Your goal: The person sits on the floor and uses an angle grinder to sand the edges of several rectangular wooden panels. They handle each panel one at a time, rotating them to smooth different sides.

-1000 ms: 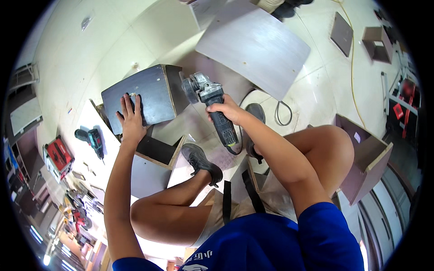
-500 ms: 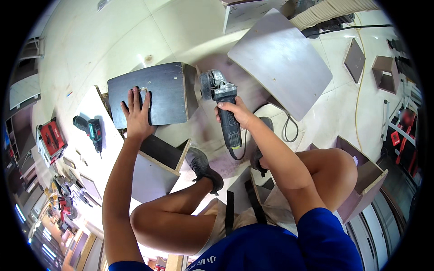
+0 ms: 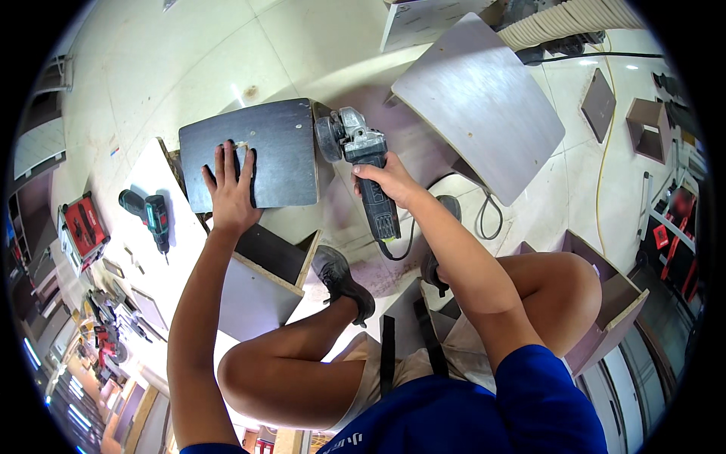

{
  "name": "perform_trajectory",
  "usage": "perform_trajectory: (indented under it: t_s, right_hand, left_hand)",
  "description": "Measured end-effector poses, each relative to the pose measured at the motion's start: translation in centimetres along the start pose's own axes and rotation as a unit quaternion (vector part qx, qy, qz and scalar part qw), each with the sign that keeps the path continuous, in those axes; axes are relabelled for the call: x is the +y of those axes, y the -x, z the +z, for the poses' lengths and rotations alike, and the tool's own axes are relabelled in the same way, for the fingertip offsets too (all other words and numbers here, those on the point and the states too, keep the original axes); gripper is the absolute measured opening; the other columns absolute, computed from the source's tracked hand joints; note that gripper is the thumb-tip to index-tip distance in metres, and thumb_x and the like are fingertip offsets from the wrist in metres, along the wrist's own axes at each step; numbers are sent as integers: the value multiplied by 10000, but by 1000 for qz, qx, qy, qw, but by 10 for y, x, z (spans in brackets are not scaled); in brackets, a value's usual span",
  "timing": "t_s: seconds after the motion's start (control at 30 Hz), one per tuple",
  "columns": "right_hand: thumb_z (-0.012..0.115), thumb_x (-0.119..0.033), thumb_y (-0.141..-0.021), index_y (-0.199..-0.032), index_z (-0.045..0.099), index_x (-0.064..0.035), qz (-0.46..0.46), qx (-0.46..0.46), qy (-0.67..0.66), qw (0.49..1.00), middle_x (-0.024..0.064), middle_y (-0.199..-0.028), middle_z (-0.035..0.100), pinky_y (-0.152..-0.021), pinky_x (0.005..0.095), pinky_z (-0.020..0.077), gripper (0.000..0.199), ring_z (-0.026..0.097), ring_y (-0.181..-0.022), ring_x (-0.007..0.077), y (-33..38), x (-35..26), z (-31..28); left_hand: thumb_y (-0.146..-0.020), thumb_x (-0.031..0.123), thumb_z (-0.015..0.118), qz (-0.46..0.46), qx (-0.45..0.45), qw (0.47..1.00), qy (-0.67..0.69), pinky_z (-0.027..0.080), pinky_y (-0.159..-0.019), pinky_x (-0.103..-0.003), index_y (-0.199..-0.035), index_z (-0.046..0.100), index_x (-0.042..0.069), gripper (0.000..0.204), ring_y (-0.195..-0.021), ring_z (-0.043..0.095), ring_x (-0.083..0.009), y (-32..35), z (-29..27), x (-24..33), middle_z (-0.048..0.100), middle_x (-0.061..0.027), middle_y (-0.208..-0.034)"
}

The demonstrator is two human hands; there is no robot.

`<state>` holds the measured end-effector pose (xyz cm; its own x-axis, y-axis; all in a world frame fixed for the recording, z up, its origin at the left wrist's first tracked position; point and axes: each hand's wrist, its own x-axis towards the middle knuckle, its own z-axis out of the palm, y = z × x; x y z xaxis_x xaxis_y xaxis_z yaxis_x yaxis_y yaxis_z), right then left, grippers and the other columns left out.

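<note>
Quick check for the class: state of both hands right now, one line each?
Left hand: open, fingers spread, resting on the dark-topped box.
Right hand: closed, holding the angle grinder.

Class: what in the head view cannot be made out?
Head view:
Top of the dark, rectangular wooden box: partly hidden under the left hand.
Handle of the black-and-silver, elongated angle grinder: partly hidden by the right hand.
One end of the beige, ribbed hose: cut off by the picture's upper-right rim.
Red and dark tools at lower left: too small to identify.
</note>
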<state>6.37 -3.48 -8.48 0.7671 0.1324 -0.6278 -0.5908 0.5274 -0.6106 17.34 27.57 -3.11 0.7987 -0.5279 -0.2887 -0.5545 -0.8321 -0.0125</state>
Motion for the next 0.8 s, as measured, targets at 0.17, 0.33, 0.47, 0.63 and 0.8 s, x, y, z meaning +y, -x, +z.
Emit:
perform_trajectory:
  t_s: [0.17, 0.33, 0.47, 0.63, 0.8]
  right_hand:
    - [746, -144, -878, -991, 615, 11, -8, 1, 13, 1000, 121, -834, 685, -627, 364, 582, 232, 693, -694, 223, -8, 5, 3]
    - [731, -146, -892, -994, 614, 8, 0, 21, 37, 999, 107, -833, 683, -642, 356, 580, 219, 689, -699, 208, -8, 10, 6]
    - [744, -123, -857, -949, 655, 9, -11, 35, 43, 998, 97, -826, 691, -617, 349, 582, 185, 689, -672, 190, 3, 18, 9]
    - [749, -115, -852, -964, 647, 12, -7, 22, 47, 999, 101, -828, 692, -619, 346, 577, 198, 687, -673, 197, 28, 36, 12]
    - [754, -110, -848, -955, 639, 4, 0, 15, 57, 998, 89, -811, 688, -630, 336, 566, 194, 683, -676, 190, 59, 57, 20]
  left_hand:
    - [-602, 26, 755, 5, 10, 1000, 9, 114, -1171, -717, -1561, 341, 196, 1058, -1559, 90, -415, 0, 2, 0, 133, -223, -1671]
    - [-597, 4, 742, -1, 3, 1000, 7, 128, -1169, -721, -1564, 329, 222, 1074, -1556, 108, -413, 0, -1, -1, 142, -219, -1669]
    - [-595, 17, 753, 2, 9, 1000, 10, 137, -1168, -722, -1567, 325, 230, 1084, -1554, 121, -411, 1, 0, -1, 151, -217, -1667]
    - [-600, 42, 768, 1, 8, 1000, 7, 144, -1167, -721, -1574, 315, 236, 1091, -1553, 130, -405, 1, -1, 0, 154, -208, -1670]
    - [-613, 54, 766, 5, 29, 1000, 3, 152, -1165, -723, -1576, 314, 239, 1080, -1555, 139, -390, 2, 3, -3, 165, -197, -1671]
